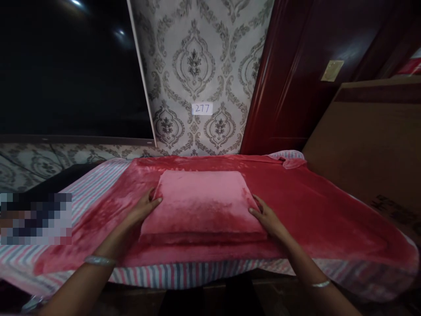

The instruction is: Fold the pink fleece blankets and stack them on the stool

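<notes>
From your head camera, you see one folded pink plush blanket (202, 204), and everything here can be placed from it. It lies flat and squared to you, with its long axis running side to side and its layered folded edge facing you.

Your two hands are both on it. Your left hand (143, 208) is open, palm down, with its fingers on the blanket's left edge. Your right hand (268, 215) is also open and palm down, on the blanket's right edge. Neither hand is closed in a grip. You wear one silver bangle (99, 260) on your left wrist and another silver bangle (320, 284) on your right, both nearer to you than the blanket.

Directly beneath the blanket is one larger red plush blanket (315, 210), spread out and reaching past it on all sides. Under that, one pink-and-blue striped cloth (98, 188) shows to the left and toward you. Beyond the blanket stands a grey damask-patterned wall (194, 66) with one white "277" label (201, 108). To the right are a glossy dark-red door (279, 74) and a brown cardboard sheet (368, 149).
</notes>
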`<state>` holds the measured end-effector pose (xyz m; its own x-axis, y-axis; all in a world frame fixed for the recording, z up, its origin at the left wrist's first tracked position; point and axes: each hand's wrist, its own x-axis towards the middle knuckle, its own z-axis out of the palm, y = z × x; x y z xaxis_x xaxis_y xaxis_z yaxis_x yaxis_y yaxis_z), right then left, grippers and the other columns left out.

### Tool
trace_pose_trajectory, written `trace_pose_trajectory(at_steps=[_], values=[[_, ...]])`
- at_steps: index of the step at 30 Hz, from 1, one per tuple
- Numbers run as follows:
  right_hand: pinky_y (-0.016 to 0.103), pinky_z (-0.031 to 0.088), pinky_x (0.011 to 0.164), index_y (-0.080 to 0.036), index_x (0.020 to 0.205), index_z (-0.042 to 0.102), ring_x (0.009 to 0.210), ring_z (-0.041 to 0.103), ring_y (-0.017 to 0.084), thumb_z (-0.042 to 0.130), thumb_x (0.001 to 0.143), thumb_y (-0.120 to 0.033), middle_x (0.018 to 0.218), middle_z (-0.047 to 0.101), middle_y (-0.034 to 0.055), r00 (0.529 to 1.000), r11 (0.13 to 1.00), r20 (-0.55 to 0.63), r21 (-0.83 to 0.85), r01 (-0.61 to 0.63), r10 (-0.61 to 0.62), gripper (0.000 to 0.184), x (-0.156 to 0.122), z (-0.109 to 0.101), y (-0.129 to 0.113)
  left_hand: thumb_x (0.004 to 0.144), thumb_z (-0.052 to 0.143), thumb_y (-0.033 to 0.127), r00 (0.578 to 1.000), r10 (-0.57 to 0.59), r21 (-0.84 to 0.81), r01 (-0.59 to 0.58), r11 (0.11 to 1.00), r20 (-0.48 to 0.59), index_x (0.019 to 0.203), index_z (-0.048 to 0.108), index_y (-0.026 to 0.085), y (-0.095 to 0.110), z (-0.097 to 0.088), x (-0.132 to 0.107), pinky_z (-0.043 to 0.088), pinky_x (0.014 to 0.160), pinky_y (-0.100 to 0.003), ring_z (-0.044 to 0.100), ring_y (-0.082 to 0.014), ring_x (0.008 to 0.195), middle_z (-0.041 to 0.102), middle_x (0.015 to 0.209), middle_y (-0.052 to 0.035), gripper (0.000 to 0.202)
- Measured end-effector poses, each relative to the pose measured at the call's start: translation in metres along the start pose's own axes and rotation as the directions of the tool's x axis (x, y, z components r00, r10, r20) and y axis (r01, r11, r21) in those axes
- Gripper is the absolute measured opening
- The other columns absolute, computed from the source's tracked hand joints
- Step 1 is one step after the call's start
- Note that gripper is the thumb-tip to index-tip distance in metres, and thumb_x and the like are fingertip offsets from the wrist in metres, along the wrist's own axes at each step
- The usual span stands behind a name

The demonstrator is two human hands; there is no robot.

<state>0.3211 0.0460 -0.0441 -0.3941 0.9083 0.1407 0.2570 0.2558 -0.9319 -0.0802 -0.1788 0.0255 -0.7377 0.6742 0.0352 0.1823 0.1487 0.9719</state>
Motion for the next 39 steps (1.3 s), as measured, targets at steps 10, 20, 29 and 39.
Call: trace_pose_trajectory(at_steps=[10, 20, 29, 39], values=[[0.052, 0.023, 0.119, -0.021, 0.152, 0.041, 0.146, 0.032, 0.030, 0.048, 0.096, -0.039, 0.156, 0.041, 0.0129, 0.930, 0.670, 0.169, -0.653, 0.354, -0.327, 0.060, 0.072, 0.073, -0.123, 0.092, 0.045, 0.044, 0.864, 0.268, 0.655, -0.500, 0.567, 0.427, 0.150, 0.039, 0.009, 0.063, 0.102, 0.033, 0.022, 0.121, -0.050, 0.028, -0.0323, 0.149, 0.034, 0.159, -0.0210, 0.067], [0.058, 0.016, 0.118, -0.026, 0.150, 0.046, 0.147, 0.029, 0.033, 0.039, 0.101, -0.047, 0.158, 0.040, 0.0107, 0.967, 0.525, 0.146, -0.818, 0.236, -0.207, 0.053, 0.086, 0.110, -0.072, 0.098, 0.034, 0.054, 0.923, 0.219, 0.874, -0.374, 0.309, 0.318, 0.154, 0.037, 0.020, 0.020, 0.132, 0.041, 0.010, 0.118, -0.067, 0.018, -0.0396, 0.151, 0.027, 0.161, -0.0219, 0.066], [0.056, 0.016, 0.118, -0.026, 0.151, 0.044, 0.147, 0.028, 0.033, 0.036, 0.102, -0.047, 0.158, 0.039, 0.0093, 0.975, 0.533, 0.138, -0.819, 0.212, -0.176, 0.053, 0.086, 0.110, -0.077, 0.098, 0.034, 0.054, 0.916, 0.263, 0.868, -0.379, 0.320, 0.303, 0.152, 0.039, 0.017, 0.021, 0.132, 0.039, 0.010, 0.120, -0.065, 0.023, -0.0377, 0.150, 0.031, 0.159, -0.0222, 0.066], [0.055, 0.020, 0.117, -0.027, 0.152, 0.043, 0.148, 0.028, 0.030, 0.035, 0.103, -0.047, 0.159, 0.039, 0.0076, 0.975, 0.505, 0.132, -0.838, 0.206, -0.178, 0.053, 0.086, 0.110, -0.076, 0.097, 0.026, 0.055, 0.990, 0.077, 0.931, -0.135, 0.338, 0.115, 0.149, 0.044, 0.019, 0.036, 0.101, 0.062, 0.023, 0.117, -0.063, 0.027, -0.0322, 0.149, 0.037, 0.158, -0.0181, 0.065]])
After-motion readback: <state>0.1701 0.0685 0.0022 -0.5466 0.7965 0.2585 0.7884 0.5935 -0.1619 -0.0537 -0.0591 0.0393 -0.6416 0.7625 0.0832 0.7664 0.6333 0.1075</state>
